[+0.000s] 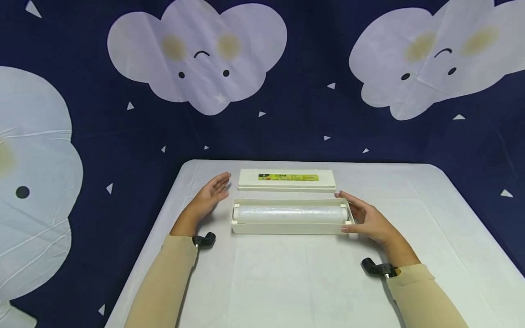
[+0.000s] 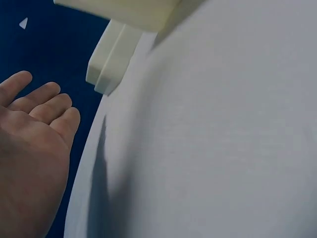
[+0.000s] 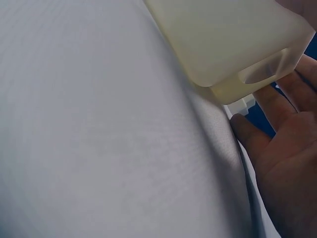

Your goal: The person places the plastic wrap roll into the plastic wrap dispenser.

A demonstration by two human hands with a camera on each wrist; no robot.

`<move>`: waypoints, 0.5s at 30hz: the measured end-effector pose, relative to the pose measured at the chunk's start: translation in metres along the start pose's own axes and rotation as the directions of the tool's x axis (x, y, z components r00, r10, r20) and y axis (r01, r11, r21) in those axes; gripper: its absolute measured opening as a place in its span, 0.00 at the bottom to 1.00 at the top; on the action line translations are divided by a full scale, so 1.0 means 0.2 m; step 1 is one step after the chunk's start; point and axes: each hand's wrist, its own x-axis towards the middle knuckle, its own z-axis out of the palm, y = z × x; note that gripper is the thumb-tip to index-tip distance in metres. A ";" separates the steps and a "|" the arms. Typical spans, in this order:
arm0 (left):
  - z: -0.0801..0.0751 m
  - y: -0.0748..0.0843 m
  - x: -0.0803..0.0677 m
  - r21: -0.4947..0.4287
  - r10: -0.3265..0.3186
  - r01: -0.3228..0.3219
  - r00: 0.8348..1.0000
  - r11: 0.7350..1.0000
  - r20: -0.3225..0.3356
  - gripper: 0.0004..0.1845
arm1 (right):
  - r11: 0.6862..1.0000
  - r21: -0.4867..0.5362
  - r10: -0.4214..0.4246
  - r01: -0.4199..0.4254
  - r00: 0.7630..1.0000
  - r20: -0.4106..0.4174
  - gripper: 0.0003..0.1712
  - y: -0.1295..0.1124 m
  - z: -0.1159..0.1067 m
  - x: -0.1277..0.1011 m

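Note:
A cream plastic box [image 1: 287, 228] lies lengthwise on the table, its top uncovered, with a roll of cling film [image 1: 292, 214] inside. My right hand [image 1: 371, 223] spans the box's right end, thumb at the front side and fingers toward the back. In the right wrist view, fingers [image 3: 277, 106] reach up against the end wall [image 3: 257, 74], which has an oval cutout. Left of the box, my left hand [image 1: 210, 196] is held apart from it, fingers extended and palm facing it. Behind the box lies its cream lid [image 1: 287, 184], bearing a yellow-green label.
A white cloth covers the table [image 1: 270, 282]. Beyond its far edge hangs a dark blue backdrop [image 1: 303, 132] printed with clouds and small triangles. Each wrist wears a black camera mount, such as the left one [image 1: 205, 239].

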 end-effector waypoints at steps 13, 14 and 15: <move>0.02 -0.03 0.17 0.018 -0.059 0.061 0.993 0.998 -0.107 0.40 | 0.999 0.044 -0.004 0.004 1.000 0.003 0.64 0.01 0.01 0.00; 0.03 -0.03 0.18 0.014 -0.059 0.061 0.992 0.998 -0.111 0.40 | 0.999 0.049 -0.006 0.006 1.000 0.003 0.64 0.01 0.01 0.00; 0.03 -0.04 0.19 0.013 -0.060 0.062 0.991 0.998 -0.118 0.41 | 0.998 0.055 -0.010 0.010 1.000 0.005 0.64 0.01 0.01 0.00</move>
